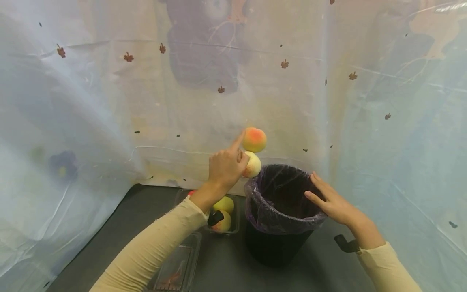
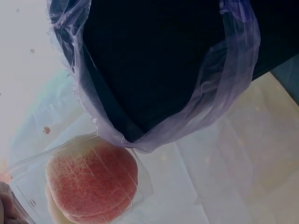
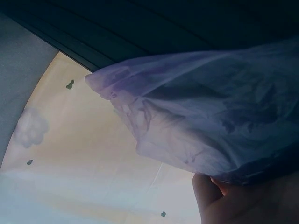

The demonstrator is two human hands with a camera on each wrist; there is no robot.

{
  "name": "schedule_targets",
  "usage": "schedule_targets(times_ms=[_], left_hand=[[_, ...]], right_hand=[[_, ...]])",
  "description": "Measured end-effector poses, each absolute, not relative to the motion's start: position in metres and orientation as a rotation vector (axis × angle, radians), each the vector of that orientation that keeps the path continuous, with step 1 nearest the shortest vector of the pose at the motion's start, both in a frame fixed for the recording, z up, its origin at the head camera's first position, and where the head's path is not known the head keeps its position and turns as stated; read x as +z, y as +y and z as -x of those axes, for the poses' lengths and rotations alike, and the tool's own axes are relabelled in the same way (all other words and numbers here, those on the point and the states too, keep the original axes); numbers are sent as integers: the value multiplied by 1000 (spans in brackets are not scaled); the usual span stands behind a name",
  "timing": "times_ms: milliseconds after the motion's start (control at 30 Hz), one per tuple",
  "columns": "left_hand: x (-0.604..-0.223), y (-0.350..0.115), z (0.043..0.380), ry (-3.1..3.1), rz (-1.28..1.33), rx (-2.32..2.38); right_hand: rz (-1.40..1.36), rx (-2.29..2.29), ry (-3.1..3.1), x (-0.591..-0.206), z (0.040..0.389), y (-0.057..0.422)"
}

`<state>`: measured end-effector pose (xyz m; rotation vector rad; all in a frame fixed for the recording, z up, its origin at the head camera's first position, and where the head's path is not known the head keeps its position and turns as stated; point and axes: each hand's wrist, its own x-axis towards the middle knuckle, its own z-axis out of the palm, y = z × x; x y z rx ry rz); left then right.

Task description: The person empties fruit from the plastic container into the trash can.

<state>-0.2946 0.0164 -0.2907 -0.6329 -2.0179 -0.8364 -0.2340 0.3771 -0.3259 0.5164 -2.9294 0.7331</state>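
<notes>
In the head view my left hand (image 1: 225, 169) grips a clear plastic container at the left of the bin's rim. Its index finger points outward beside the upper peach (image 1: 254, 140). A paler peach (image 1: 252, 165) sits just below that one, next to the thumb. The left wrist view shows a reddish peach (image 2: 93, 182) through clear plastic (image 2: 145, 179), with my fingers partly in view at the edge. My right hand (image 1: 333, 202) lies against the far right of the black bin's (image 1: 275, 245) rim, fingers straight, touching the purple bin liner (image 1: 268, 213).
Several peaches (image 1: 223, 205) sit in a clear tray (image 1: 237, 221) left of the bin, partly behind my left forearm. Another clear plastic tray (image 1: 193, 257) lies nearer me. A patterned plastic sheet (image 1: 204, 117) hangs behind the dark table (image 1: 222, 259).
</notes>
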Motion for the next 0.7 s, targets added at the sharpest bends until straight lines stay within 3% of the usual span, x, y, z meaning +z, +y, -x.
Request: schedule_targets(times_ms=[700], left_hand=[[-293,21,292,-1915,662,-637]], right_hand=[[-530,741,-2912,-326,233,376]])
